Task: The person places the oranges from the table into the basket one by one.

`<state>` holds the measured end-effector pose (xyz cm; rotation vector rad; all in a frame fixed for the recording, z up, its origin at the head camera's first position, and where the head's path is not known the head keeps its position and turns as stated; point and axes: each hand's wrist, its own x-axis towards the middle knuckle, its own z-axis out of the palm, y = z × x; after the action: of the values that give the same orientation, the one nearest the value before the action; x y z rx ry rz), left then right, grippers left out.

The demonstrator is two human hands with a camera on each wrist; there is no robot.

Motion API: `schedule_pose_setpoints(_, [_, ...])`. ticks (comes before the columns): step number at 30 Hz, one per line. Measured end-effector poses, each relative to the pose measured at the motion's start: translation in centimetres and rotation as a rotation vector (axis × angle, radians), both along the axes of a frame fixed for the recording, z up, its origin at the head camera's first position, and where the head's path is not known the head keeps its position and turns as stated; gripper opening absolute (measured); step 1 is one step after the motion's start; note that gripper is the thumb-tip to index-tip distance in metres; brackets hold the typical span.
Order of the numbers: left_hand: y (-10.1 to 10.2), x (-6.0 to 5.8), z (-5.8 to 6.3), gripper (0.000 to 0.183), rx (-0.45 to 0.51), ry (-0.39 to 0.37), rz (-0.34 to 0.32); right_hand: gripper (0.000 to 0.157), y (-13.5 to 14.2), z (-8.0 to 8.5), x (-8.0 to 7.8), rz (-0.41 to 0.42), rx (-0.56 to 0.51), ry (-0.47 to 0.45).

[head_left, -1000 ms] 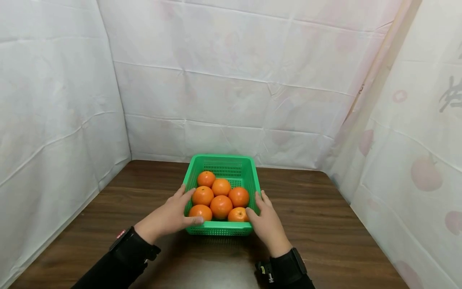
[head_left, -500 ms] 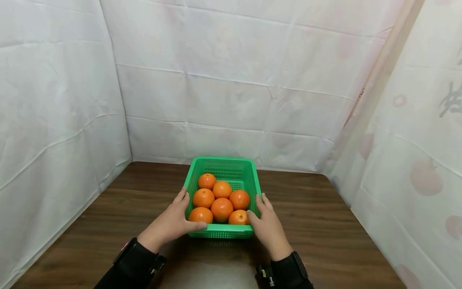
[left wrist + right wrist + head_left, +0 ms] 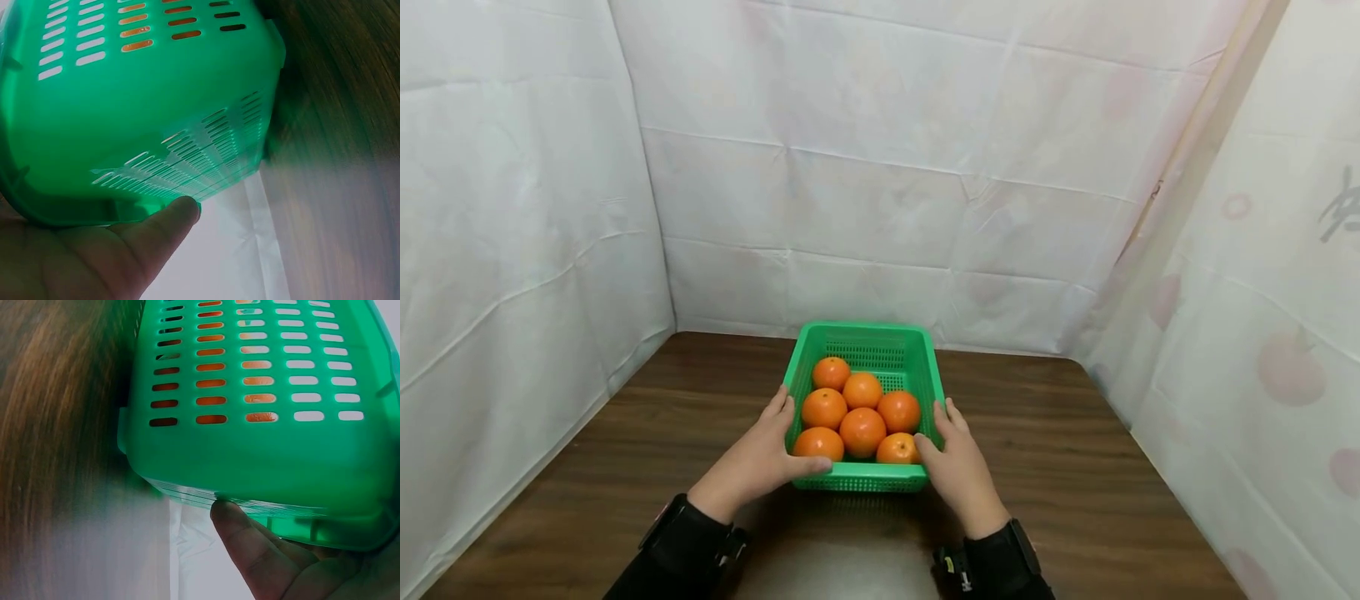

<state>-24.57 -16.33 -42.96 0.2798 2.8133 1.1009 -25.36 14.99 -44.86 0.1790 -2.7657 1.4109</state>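
A green plastic basket (image 3: 880,478) with slotted walls stands at the back of the table, holding several oranges (image 3: 862,432) in its near part. My left hand (image 3: 752,460) grips the left side, its thumb lying over the front left rim. On the opposite side my right hand (image 3: 961,468) holds the wall, thumb over the rim and fingers outside. In the left wrist view, a finger (image 3: 165,231) reaches along the basket's outer wall (image 3: 144,100) below the rim. A finger (image 3: 247,547) likewise touches the outer wall (image 3: 250,462) in the right wrist view.
The dark wood table (image 3: 1060,467) extends on both sides of the basket. White cloth sheets (image 3: 865,167) hang behind it and at left; a printed sheet (image 3: 1247,333) hangs at right. The basket's far end is close to the back sheet.
My left fingers have gone from over the left rim to the outside of the basket wall. The right hand keeps its hold. The basket and oranges stay nearly in place.
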Motion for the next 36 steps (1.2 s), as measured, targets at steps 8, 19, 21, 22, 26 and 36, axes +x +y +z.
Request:
schedule_pose_setpoints(8, [0.5, -0.1, -0.1, 0.128, 0.010, 0.010, 0.003, 0.072, 0.5, 0.0, -0.4, -0.004, 0.017, -0.004])
schedule_pose_setpoints(19, [0.7, 0.4, -0.1, 0.127, 0.009, 0.015, 0.010, 0.072, 0.5, 0.0, -0.1, 0.001, 0.018, -0.024])
schedule_pose_setpoints(21, [0.6, 0.4, -0.1, 0.127, 0.008, 0.017, 0.011, 0.072, 0.4, 0.0, -0.2, 0.000, 0.017, -0.022])
schedule_pose_setpoints(22, [0.6, 0.3, 0.0, 0.127, 0.008, 0.018, 0.012, 0.072, 0.4, 0.1, -0.3, 0.000, 0.015, -0.020])
schedule_pose_setpoints(26, [0.5, -0.1, 0.2, 0.125, 0.005, 0.021, 0.015, 0.072, 0.4, 0.2, -0.9, 0.012, -0.003, -0.016])
schedule_pose_setpoints(36, [0.3, -3.8, 3.2, 0.108, -0.279, 0.028, -0.071, 0.072, 2.6, 3.0, -3.5, 0.096, 0.227, -0.050])
